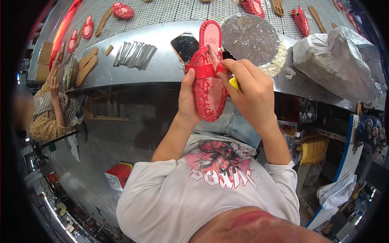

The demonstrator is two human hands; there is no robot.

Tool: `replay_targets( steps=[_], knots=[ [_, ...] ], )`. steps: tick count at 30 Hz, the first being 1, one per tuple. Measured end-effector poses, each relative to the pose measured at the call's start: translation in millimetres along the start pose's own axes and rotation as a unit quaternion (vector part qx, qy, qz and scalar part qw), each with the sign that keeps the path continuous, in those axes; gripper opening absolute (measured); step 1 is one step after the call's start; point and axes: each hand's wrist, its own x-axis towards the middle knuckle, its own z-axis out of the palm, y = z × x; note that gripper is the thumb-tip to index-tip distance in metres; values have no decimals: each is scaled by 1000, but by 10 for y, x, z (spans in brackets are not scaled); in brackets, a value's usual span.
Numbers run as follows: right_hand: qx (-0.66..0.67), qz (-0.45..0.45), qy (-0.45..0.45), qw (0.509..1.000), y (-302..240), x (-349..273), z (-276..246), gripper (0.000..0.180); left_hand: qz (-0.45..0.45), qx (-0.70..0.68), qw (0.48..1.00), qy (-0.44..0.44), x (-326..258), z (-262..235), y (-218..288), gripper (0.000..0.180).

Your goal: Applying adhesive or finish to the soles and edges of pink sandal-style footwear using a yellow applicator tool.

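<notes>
A red woven-mesh sandal with a pinkish insole is held upright in front of me, toe end down. My left hand grips its left side from below. My right hand is closed on a small yellow-handled tool and presses at the red strap across the sandal's middle, where a scrap of clear film sticks out. Both hands hover just off the edge of a metal workbench.
On the bench lie a dark phone, a row of metal strips, a round foil-edged disc and a crumpled white bag. More red sandals and tan soles lie on a perforated belt. A person sits at left.
</notes>
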Motion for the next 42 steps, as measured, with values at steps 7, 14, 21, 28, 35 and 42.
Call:
replay_targets(
  steps=[7,14,21,28,35,42],
  knots=[
    [56,-33,24,998,20,86,-159,37,-9,-48,997,-51,-15,115,4,63],
    [-6,-93,102,990,172,91,44,41,-26,-66,997,-37,-66,117,-61,62],
    [167,19,-50,984,29,79,-17,39,-49,-124,989,-71,-43,70,-50,65],
    [204,52,-115,971,74,91,-81,39,-68,-120,988,-74,-53,62,-32,66],
    [178,71,-129,973,30,45,-41,41,-61,-92,993,-50,-50,-38,-33,56],
    [158,94,-117,976,-14,-30,8,45,-73,-93,990,-81,-47,-109,-13,54]
  ],
)
